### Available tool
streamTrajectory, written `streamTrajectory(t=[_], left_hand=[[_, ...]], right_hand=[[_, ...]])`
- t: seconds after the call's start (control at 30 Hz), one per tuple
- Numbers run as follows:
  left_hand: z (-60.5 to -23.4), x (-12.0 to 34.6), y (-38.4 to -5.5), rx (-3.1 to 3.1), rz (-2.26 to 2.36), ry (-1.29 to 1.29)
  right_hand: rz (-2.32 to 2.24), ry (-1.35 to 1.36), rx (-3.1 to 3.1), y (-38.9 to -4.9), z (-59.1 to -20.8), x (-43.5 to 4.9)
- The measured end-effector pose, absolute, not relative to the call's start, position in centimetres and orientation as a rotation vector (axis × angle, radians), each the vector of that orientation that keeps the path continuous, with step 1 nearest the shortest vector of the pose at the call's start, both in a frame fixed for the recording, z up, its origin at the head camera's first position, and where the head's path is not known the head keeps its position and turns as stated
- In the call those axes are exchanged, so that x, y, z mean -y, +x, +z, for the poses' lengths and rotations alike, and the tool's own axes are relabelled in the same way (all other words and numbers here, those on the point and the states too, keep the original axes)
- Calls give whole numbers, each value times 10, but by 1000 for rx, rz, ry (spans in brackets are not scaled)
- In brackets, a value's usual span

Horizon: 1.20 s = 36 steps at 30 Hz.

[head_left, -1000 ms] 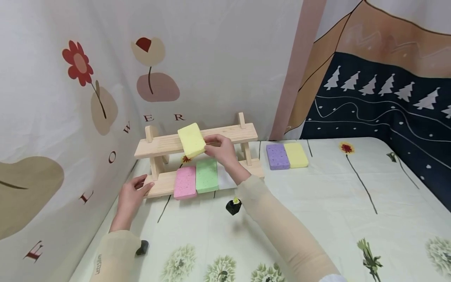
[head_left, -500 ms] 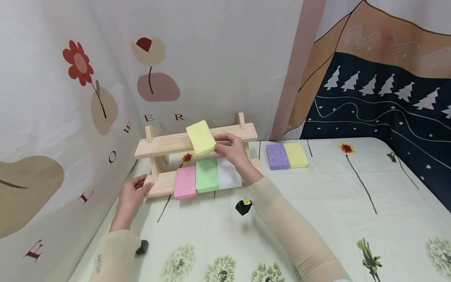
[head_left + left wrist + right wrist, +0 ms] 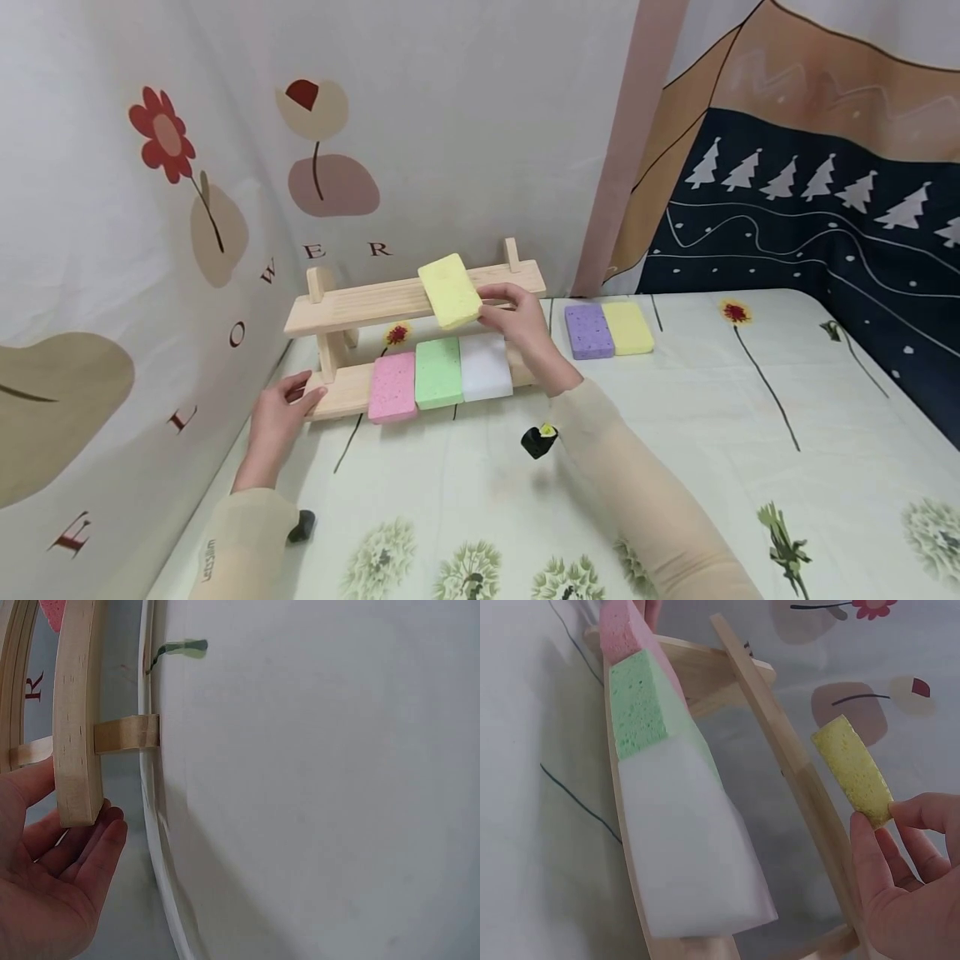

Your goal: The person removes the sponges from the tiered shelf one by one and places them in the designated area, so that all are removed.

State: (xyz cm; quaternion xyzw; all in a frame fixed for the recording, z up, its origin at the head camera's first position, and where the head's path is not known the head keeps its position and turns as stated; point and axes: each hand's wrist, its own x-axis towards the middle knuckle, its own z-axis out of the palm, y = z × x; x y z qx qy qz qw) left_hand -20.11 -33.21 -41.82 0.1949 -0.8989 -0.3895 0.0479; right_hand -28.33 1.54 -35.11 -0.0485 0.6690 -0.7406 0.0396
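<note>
My right hand (image 3: pixel 521 329) pinches a yellow sponge (image 3: pixel 450 292) at its right edge, thumb below and fingers above. The sponge is tilted and overlaps the upper board of a two-tier wooden shelf (image 3: pixel 348 308) in the head view. Seen from the right wrist, the yellow sponge (image 3: pixel 853 772) is edge-on beside the upper board. My left hand (image 3: pixel 276 425) grips the left end of the lower board (image 3: pixel 77 712), its fingers curled around the end. On that lower board lie a pink sponge (image 3: pixel 392 387), a green sponge (image 3: pixel 438 372) and a white sponge (image 3: pixel 486 367), side by side.
Right of the shelf, a purple sponge (image 3: pixel 588 332) and another yellow sponge (image 3: pixel 628 327) lie edge to edge on the flower-printed cloth (image 3: pixel 697 433). A printed curtain (image 3: pixel 465 125) hangs close behind the shelf and along its left side.
My right hand has carried the yellow sponge rightward along the upper board, bringing the white sponge fully into view. The left hand has stayed on the lower board's end.
</note>
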Motion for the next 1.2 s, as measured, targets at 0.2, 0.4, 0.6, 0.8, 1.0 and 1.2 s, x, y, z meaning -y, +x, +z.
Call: streamTrajectory(t=[0.2,0.4,0.6,0.8,1.0,1.2], left_hand=[[-419,332,-201,2739,-1198,606],[-420,333,-201,2738,-1204,596],[-421,333,-200,2737,-1209,598],[-421,333,-200,2736,-1205,601],[-422,334,-200,2731,-1206,603],[-422,333,-200,2728,-1200,592]], right_hand=[[-2294,-140,-2029,-282,-354,-28],[-2343,-123,-1984,-280,-357,-41],[-2365,-101,-1942,-276,-359,-54],[-2370,-120,-1923,-269,-356,-67],[-2340,-108,-1993,-266,-356,-81],[-2317,-55,-2052,-263,-357,-95]])
